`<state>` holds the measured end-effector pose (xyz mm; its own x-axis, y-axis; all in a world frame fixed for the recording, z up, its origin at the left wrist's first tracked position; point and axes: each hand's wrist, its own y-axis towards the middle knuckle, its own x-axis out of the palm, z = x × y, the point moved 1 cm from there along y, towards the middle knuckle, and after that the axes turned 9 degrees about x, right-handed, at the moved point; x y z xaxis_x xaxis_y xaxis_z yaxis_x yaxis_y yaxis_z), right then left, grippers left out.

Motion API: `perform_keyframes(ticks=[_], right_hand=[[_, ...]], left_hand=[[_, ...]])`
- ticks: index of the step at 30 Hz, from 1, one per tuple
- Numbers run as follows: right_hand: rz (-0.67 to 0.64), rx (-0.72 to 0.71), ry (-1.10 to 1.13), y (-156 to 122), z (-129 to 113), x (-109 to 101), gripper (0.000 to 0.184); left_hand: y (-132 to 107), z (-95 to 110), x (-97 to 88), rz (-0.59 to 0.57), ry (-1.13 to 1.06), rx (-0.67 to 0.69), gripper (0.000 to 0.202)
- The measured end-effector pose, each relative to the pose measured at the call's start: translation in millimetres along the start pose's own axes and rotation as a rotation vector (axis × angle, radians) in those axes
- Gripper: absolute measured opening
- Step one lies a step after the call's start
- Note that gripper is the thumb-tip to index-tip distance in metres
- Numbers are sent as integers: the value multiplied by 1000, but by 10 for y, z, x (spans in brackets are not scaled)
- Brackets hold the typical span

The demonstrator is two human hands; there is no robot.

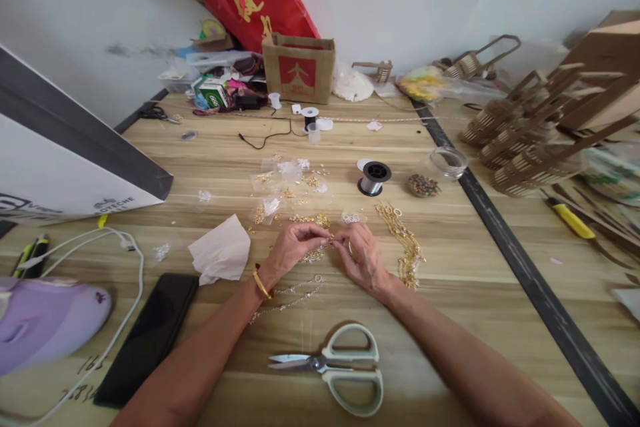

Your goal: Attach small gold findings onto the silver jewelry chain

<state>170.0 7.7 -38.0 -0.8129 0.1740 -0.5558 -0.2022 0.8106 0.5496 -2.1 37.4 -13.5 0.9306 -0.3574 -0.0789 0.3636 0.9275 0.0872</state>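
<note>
My left hand (297, 245) and my right hand (363, 255) meet over the middle of the table, each with thumb and forefinger pinched together. A tiny gold-coloured piece shows between the fingertips, too small to name. Under and behind my hands lie small gold beads (311, 219). A silver-coloured beaded chain (295, 303) with a ring at its end lies below my left wrist. Right of my right hand is a bundle of gold chains (409, 248). Scissors (325, 365) with pale handles, blades slightly apart, lie nearest to me.
A spool of wire (374, 178) and a jar of beads (430, 173) stand behind my right hand. On the left are a black phone (147, 337), a white paper (221, 250) and a white cable (137, 280). Woven baskets (520, 140) and a yellow cutter (570, 217) are at right.
</note>
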Motion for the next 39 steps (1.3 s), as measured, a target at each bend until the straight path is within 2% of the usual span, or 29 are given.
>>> perform_keyframes(ticks=[16,39], right_hand=[[19,-3,27,5,10,12,9],[21,22,109,1,0,12,9]], left_hand=[[-6,18,-9,-32,-5,4,14],[-7,-13,11,12,-83,-11,12]])
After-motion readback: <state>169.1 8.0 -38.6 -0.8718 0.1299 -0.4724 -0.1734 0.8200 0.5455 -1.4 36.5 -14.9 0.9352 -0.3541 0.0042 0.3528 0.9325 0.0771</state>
